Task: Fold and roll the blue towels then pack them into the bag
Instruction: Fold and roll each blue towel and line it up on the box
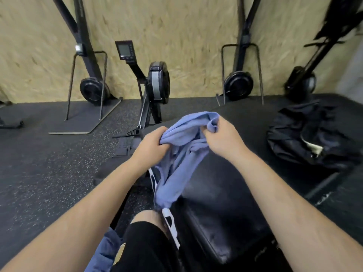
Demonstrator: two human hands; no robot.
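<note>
Head view, one moment. I see both hands raised in front of the body, each gripping the same blue towel. The left hand has its fingers curled round a bunched edge at the towel's left. The right hand pinches a gathered corner at the upper right, thumb and fingers closed on the cloth. Between the two hands the towel is held crumpled. Its free length hangs down and slightly left, ending near my knee. The towel is in the air above the near end of the black padded table; I cannot tell whether its lower end touches anything.

The bag, black and slumped, lies well to the right on a black raised platform, apart from the towel and both hands. A second piece of blue cloth shows at the lower edge, just left of my leg in black shorts; it is partly hidden, so I cannot say what it is.

Background: a rowing machine stands on the speckled dark floor against a chipboard wall.
</note>
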